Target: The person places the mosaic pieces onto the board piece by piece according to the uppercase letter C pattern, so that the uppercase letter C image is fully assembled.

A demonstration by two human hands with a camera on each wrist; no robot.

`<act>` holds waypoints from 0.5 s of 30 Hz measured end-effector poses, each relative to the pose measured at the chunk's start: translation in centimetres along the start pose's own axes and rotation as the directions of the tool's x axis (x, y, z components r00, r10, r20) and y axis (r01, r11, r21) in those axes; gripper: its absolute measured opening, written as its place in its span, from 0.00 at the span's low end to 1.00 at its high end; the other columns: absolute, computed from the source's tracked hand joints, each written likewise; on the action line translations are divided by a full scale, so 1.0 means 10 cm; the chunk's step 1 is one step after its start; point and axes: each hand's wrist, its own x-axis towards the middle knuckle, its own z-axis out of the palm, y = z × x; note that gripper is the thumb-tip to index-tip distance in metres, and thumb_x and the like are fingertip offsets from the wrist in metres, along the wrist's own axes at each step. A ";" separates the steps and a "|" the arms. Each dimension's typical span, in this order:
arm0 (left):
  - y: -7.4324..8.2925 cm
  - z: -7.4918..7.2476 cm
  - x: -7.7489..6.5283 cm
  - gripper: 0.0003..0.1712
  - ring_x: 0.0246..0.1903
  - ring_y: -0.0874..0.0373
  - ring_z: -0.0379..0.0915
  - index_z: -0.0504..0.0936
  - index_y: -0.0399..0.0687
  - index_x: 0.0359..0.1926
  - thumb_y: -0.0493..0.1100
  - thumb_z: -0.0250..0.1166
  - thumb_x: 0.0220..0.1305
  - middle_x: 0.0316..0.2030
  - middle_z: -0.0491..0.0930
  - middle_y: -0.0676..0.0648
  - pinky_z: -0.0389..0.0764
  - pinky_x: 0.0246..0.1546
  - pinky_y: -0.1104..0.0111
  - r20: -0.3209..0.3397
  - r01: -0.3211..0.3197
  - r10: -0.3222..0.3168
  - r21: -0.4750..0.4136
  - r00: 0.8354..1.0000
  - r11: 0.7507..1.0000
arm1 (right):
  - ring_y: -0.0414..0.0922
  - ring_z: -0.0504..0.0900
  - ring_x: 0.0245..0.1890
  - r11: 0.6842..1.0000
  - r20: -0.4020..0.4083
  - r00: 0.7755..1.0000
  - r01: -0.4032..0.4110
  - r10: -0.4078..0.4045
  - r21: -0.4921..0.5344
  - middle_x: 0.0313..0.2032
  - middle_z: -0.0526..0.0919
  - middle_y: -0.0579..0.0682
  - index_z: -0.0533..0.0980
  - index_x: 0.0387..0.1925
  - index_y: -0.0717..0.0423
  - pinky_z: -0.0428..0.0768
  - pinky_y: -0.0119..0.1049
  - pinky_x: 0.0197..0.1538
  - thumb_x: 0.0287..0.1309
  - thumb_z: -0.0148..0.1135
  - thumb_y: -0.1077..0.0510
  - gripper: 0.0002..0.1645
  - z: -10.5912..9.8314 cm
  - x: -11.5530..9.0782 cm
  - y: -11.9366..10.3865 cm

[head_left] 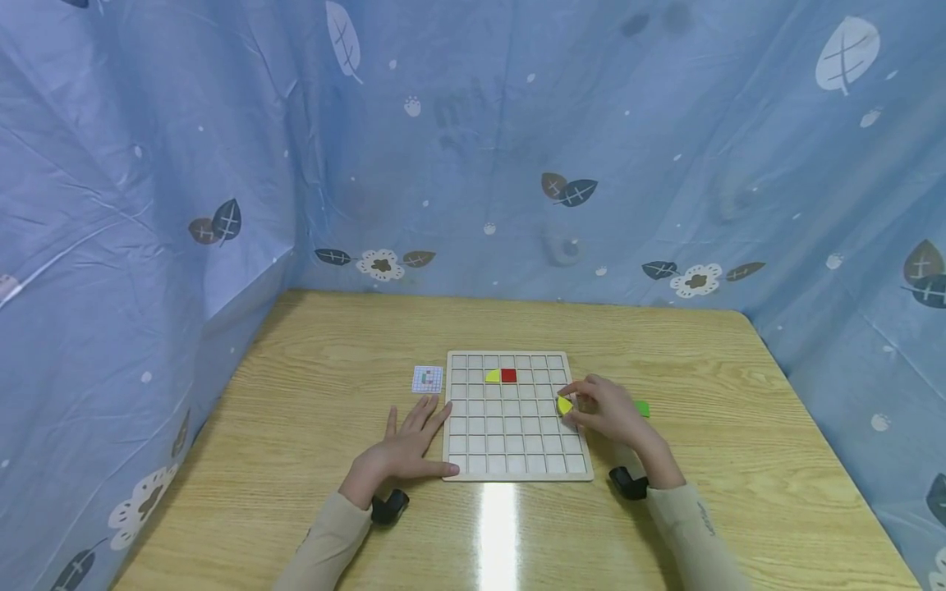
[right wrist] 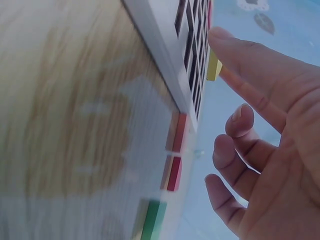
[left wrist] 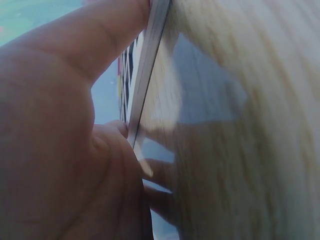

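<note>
A pale wooden grid board [head_left: 506,477] lies on the table. On it, near the top, a yellow piece with a curved side [head_left: 493,376] sits beside a red square piece [head_left: 508,375]. My right hand [head_left: 608,413] pinches another yellow piece [head_left: 565,405] between thumb and finger over the board's right side. The right wrist view shows that yellow piece [right wrist: 213,70] at the fingertips, with the other fingers loosely bent. My left hand [head_left: 406,447] rests with spread fingers at the board's left edge, its thumb touching the lower left rim.
A small printed grid card [head_left: 427,379] lies left of the board. Right of the board is a green piece [head_left: 642,408], partly behind my right hand. In the right wrist view, two red pieces [right wrist: 174,173] lie by the board. Blue curtains [head_left: 473,148] hang around the table.
</note>
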 end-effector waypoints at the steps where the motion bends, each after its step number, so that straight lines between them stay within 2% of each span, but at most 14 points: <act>1: 0.00 0.00 0.00 0.59 0.71 0.51 0.22 0.39 0.59 0.73 0.75 0.56 0.49 0.73 0.32 0.48 0.19 0.62 0.42 0.002 0.001 -0.001 0.001 1.000 1.000 | 0.39 0.63 0.26 1.000 0.002 1.000 -0.005 0.005 0.002 0.27 0.72 0.46 0.80 0.45 0.48 0.62 0.31 0.29 0.46 0.72 0.52 0.21 0.01 0.02 -0.01; 8: 0.02 -0.03 -0.01 0.59 0.71 0.48 0.23 0.40 0.55 0.73 0.74 0.57 0.50 0.73 0.33 0.44 0.18 0.61 0.42 0.011 -0.010 0.011 -0.016 1.000 1.000 | 0.39 0.62 0.23 1.000 -0.003 1.000 0.008 -0.008 -0.001 0.25 0.71 0.48 0.80 0.44 0.50 0.59 0.31 0.28 0.45 0.72 0.53 0.20 0.09 0.13 -0.09; 15: 0.11 -0.11 -0.05 0.57 0.71 0.46 0.25 0.43 0.52 0.73 0.69 0.61 0.52 0.73 0.36 0.43 0.22 0.62 0.39 0.019 0.010 -0.010 -0.012 1.000 1.000 | 0.41 0.65 0.25 0.998 0.032 0.998 -0.049 0.048 0.026 0.28 0.71 0.48 0.79 0.45 0.50 0.63 0.32 0.28 0.47 0.71 0.53 0.21 0.12 0.26 -0.15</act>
